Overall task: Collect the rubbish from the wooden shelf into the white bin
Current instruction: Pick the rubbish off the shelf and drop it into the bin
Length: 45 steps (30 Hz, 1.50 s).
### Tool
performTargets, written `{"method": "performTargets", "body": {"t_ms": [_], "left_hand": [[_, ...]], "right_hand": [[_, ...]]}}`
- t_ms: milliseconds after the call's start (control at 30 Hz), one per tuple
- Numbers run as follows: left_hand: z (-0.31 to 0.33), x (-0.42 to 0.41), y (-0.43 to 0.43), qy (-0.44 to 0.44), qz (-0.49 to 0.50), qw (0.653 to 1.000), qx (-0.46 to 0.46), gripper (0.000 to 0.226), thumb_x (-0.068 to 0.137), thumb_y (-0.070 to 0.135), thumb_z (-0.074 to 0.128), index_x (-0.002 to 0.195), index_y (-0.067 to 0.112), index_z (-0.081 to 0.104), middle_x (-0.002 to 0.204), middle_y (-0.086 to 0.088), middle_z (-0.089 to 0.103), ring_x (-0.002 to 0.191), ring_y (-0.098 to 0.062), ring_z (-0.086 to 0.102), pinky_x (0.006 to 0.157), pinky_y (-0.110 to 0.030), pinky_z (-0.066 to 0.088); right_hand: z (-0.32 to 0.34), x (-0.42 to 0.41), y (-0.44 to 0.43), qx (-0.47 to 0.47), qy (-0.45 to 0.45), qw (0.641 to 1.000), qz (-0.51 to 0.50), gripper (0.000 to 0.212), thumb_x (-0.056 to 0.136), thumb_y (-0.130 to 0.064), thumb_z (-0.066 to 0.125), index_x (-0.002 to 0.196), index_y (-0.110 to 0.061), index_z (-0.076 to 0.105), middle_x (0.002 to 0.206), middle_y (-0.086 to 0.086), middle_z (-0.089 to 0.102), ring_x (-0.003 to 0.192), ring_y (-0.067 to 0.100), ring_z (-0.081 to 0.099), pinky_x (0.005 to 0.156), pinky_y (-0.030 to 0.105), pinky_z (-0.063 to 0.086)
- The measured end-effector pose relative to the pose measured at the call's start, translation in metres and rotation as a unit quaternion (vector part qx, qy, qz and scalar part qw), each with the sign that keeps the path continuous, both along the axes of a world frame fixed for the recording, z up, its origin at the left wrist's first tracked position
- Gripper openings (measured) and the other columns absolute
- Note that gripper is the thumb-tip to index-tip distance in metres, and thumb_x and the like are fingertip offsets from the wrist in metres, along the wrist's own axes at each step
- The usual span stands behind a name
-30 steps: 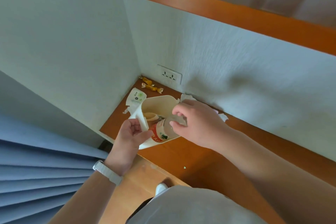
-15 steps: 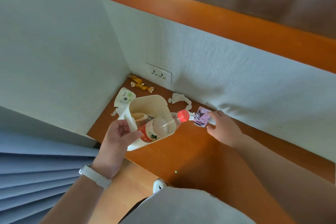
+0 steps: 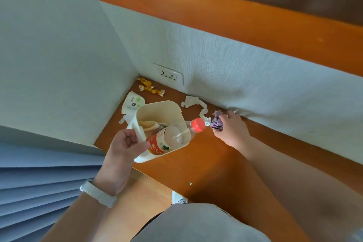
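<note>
Right hand [image 3: 231,133] now pinches purple wrapper [image 3: 217,124]; left hand [image 3: 122,149] grips white bin [image 3: 157,102].

L hand [image 3: 123,149] holds white bin [image 3: 159,109] w/ bottle [image 3: 170,138]; R hand [image 3: 231,131] pinches purple wrapper [image 3: 216,124].

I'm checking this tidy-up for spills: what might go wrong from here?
The clear plastic bottle with the red cap juts over the rim of the white plastic bin, which the left hand grips by one edge; it may tip out. The right hand pinches the small purple wrapper close to that cap, so carrying it over might knock the bottle.
</note>
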<state>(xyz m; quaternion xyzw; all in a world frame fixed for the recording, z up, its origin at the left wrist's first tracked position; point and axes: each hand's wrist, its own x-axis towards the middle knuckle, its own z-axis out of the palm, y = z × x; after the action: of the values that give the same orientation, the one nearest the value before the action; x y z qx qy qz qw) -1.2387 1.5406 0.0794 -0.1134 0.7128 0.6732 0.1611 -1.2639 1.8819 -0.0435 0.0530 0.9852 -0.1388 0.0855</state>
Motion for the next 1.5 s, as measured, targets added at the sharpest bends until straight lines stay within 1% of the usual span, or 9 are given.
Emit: {"method": "performTargets", "body": {"t_ms": [233,400,633,733,867,967,1133,1333,1500], "left_hand": [[0.003,0.005,0.003,0.000,0.010,1.000,-0.001,0.035,0.080,0.008,0.076,0.110,0.016,0.059,0.095,-0.005,0.071,0.085,-0.011,0.073,0.063,-0.014,0.055],[0.004,0.008,0.004,0.001,0.014,1.000,0.012,0.049,0.067,0.026,0.080,0.111,0.020,0.059,0.092,0.001,0.073,0.089,-0.012,0.073,0.065,-0.015,0.056],[-0.002,0.010,0.005,0.005,0.007,1.000,0.024,0.038,0.076,0.013,0.081,0.108,0.017,0.061,0.085,0.007,0.073,0.083,-0.010,0.073,0.066,-0.015,0.055],[0.000,0.011,0.008,0.003,-0.006,1.000,0.029,0.035,0.081,0.007,0.078,0.110,0.015,0.060,0.085,0.007,0.074,0.083,-0.009,0.073,0.066,-0.015,0.055],[0.008,0.016,0.011,0.008,-0.015,0.999,0.029,0.048,0.071,0.021,0.086,0.110,0.019,0.059,0.088,0.006,0.074,0.089,-0.011,0.073,0.067,-0.017,0.056],[0.013,0.021,0.009,0.008,-0.020,0.999,0.027,0.054,0.064,0.033,0.084,0.111,0.022,0.060,0.092,0.006,0.074,0.094,-0.014,0.073,0.070,-0.020,0.058],[0.019,0.027,0.006,0.013,-0.019,1.000,0.008,0.066,0.054,0.045,0.085,0.111,0.024,0.059,0.094,0.007,0.073,0.096,-0.018,0.072,0.079,-0.029,0.057],[0.029,0.032,0.001,0.032,-0.009,0.999,-0.013,0.067,0.052,0.042,0.084,0.110,0.018,0.060,0.097,-0.001,0.073,0.097,-0.026,0.071,0.085,-0.040,0.059],[0.033,0.035,-0.004,0.030,-0.015,0.999,-0.030,0.055,0.067,0.030,0.083,0.113,0.016,0.058,0.108,-0.008,0.070,0.104,-0.026,0.068,0.092,-0.046,0.058]], "right_hand": [[-0.001,-0.001,0.003,-0.040,-0.019,0.998,-0.035,0.024,0.091,-0.020,0.056,0.111,-0.008,0.061,0.102,0.006,0.055,0.089,0.021,0.052,0.071,0.033,0.050],[0.010,0.003,0.004,-0.086,0.017,0.993,-0.078,0.008,0.089,-0.021,0.056,0.088,-0.014,0.055,0.088,0.000,0.049,0.075,0.020,0.052,0.060,0.029,0.039],[0.060,0.004,-0.005,-0.185,0.073,0.976,-0.086,0.009,0.090,-0.022,0.061,0.083,-0.024,0.055,0.086,0.000,0.054,0.068,0.011,0.052,0.058,0.018,0.035],[0.096,0.005,-0.014,-0.228,0.101,0.965,-0.084,0.017,0.088,-0.026,0.062,0.074,-0.026,0.052,0.080,0.000,0.054,0.068,0.013,0.051,0.056,0.024,0.034],[0.148,0.008,-0.031,-0.279,0.117,0.952,-0.045,0.021,0.086,-0.029,0.065,0.078,-0.011,0.057,0.078,0.005,0.057,0.069,0.019,0.054,0.058,0.032,0.041],[0.180,0.015,-0.052,-0.301,0.102,0.948,0.021,0.019,0.085,-0.031,0.067,0.077,-0.017,0.057,0.072,-0.002,0.056,0.061,0.008,0.051,0.055,0.025,0.040],[0.209,0.026,-0.094,-0.204,0.084,0.953,0.208,0.028,0.087,-0.035,0.066,0.071,-0.023,0.046,0.074,-0.010,0.047,0.057,0.005,0.040,0.051,0.023,0.033],[0.206,0.032,-0.122,-0.161,0.041,0.947,0.276,0.027,0.087,-0.043,0.068,0.087,-0.018,0.057,0.085,-0.007,0.055,0.066,0.011,0.052,0.052,0.025,0.044],[0.204,0.033,-0.115,-0.174,0.028,0.946,0.270,0.055,0.086,-0.057,0.062,0.132,-0.028,0.055,0.128,-0.011,0.058,0.110,0.008,0.056,0.087,0.026,0.051]]}}
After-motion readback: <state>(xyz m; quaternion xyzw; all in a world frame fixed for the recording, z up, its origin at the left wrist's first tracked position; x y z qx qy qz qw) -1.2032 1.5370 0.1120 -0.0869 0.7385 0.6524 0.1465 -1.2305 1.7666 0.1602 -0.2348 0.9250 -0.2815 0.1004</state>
